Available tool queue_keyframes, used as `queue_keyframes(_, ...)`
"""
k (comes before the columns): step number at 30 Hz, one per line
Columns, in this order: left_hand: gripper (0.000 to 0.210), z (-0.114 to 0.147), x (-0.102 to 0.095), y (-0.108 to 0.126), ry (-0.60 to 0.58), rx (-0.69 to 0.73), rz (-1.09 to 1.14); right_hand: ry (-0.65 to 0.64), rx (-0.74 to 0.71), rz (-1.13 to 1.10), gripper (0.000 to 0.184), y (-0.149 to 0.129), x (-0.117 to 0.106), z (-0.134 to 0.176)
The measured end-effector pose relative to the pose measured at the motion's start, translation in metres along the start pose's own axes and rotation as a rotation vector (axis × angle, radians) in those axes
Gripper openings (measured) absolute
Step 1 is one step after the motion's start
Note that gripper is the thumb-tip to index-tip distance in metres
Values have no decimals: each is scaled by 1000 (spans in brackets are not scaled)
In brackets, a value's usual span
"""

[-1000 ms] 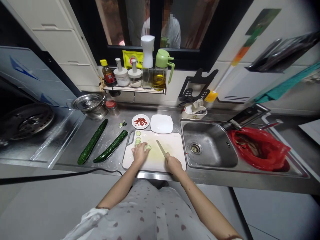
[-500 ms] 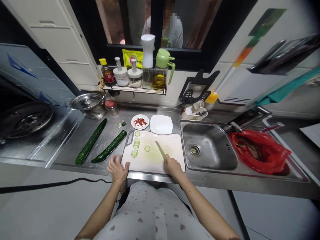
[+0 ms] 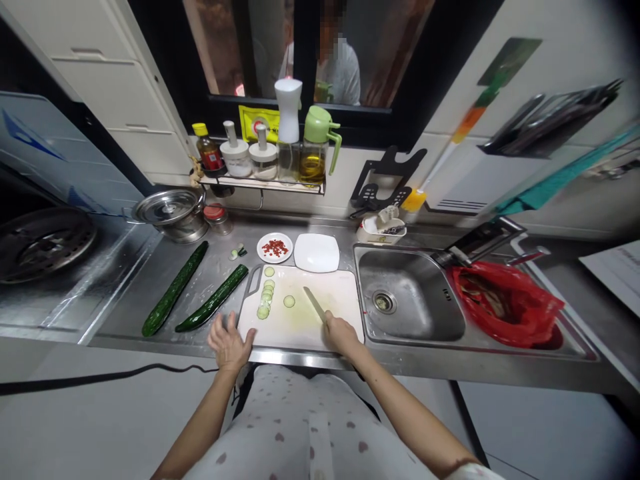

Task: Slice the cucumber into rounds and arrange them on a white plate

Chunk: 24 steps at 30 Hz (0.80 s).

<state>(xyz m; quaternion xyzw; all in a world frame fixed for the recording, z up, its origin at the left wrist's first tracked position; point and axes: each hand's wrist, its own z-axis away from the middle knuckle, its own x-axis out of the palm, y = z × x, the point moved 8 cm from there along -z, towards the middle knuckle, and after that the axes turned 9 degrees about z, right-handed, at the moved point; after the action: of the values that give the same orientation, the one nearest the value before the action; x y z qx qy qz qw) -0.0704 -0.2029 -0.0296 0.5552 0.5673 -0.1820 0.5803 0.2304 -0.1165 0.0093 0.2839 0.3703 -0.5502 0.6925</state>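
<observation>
My right hand (image 3: 342, 333) is closed round the handle of a knife (image 3: 314, 303), its blade over the right half of a white cutting board (image 3: 280, 333). My left hand (image 3: 231, 341) has its fingers spread at the board's lower left corner and holds nothing. On the board's left side lies an overlapping row of cucumber slices (image 3: 267, 297), with one lone cucumber slice (image 3: 289, 301) nearer the middle. A cut cucumber (image 3: 213, 299) rests left of the board, beyond my left hand. Farther left is a longer cucumber (image 3: 175, 290).
Behind the board stand a small plate of chopped red pieces (image 3: 275, 248) and a white square plate (image 3: 317, 253). To the right are a sink (image 3: 410, 300) and a red plastic bag (image 3: 510, 307). A lidded steel pot (image 3: 173, 213) stands back left, below a shelf of bottles (image 3: 265, 181).
The whole view has shifted slightly, so the scene sits a little lower and farther left. Both hands, the knife and the cucumber slices keep nearly the same places relative to the board.
</observation>
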Motion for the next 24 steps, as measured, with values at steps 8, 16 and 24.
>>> queue_keyframes(8, 72, -1, -1, 0, -8, 10, 15, 15, 5, -1, 31, -2, 1, 0)
queue_keyframes(16, 72, -3, -1, 5, -21, 36, 7, 51, 29, -20, 29, -3, -1, 5)
queue_keyframes(24, 73, -11, -14, 14, -4, -139, 69, 62, 26, -32, 29, -2, -2, 7)
